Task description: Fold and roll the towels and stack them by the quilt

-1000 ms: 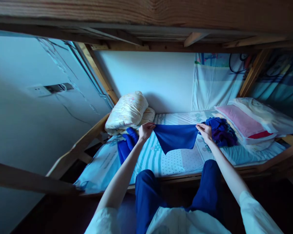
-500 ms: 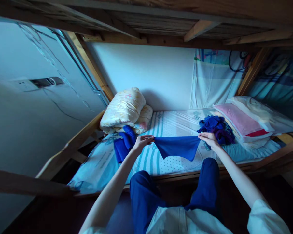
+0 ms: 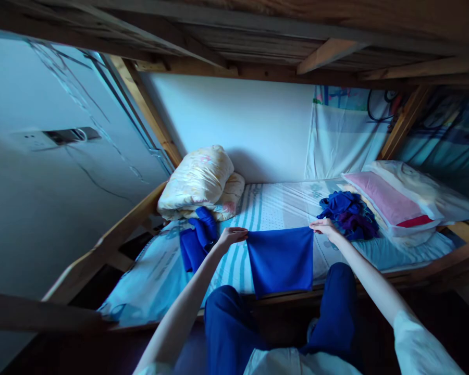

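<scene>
A blue cloth [image 3: 280, 259] lies spread flat on the striped bed sheet [image 3: 273, 208], its near edge at the bed's front rail. My left hand [image 3: 231, 236] pinches its far left corner. My right hand [image 3: 323, 227] pinches its far right corner. A heap of crumpled blue and purple cloths [image 3: 348, 214] lies just beyond my right hand. Folded blue cloths [image 3: 196, 240] lie to the left of my left hand.
A rolled pale quilt [image 3: 199, 182] sits at the bed's left end, and a pink and white pillow [image 3: 391, 200] at the right. Wooden bunk slats [image 3: 258, 31] hang low overhead. The wooden bed rail [image 3: 101, 250] runs along the left. My blue-trousered knees [image 3: 234, 323] are against the front.
The blue cloth hung as a drooping triangle between my hands; both hands came down and nearer, and it now lies flat as a rectangle on the sheet.
</scene>
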`<state>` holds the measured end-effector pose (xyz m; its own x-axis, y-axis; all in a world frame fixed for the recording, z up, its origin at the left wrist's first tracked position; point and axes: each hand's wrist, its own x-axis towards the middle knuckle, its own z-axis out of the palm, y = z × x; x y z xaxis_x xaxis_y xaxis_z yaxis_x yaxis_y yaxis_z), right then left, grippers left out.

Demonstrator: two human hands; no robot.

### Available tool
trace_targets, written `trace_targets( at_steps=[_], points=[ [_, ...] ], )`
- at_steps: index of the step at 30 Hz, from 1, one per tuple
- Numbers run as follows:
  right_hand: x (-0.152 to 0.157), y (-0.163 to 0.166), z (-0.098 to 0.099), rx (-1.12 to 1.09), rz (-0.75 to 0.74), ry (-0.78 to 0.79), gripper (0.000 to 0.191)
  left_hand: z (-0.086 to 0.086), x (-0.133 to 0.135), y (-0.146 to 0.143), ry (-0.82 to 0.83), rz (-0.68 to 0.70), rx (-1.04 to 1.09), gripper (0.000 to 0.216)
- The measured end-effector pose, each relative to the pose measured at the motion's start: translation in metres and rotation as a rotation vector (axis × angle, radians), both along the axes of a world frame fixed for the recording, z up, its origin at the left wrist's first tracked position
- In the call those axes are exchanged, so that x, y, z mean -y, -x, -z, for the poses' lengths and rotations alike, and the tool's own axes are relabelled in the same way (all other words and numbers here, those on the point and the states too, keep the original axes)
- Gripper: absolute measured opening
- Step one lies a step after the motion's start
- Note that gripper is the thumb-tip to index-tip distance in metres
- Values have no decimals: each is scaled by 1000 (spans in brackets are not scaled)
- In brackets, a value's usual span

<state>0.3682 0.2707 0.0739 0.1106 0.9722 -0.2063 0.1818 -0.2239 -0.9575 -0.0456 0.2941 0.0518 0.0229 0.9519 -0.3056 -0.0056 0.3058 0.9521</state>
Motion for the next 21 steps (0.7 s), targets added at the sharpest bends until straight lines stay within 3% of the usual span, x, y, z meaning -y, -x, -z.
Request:
trace_targets(
  at_steps=[6, 11, 15, 21],
  points=[
    [-55, 19, 11, 98, 60, -300, 25, 3, -56, -11, -154, -196, -46, 49],
    [-66, 20, 31, 160, 51, -466, 39, 13, -63, -5, -338, -219, -238, 46],
    [-50, 16, 79, 184, 46, -401, 41, 57, -39, -5, -355, -191, -421, 32],
    [-6, 17, 192, 209, 26, -152, 30, 157, 22, -19, -157, -78, -615, 28]
  ],
)
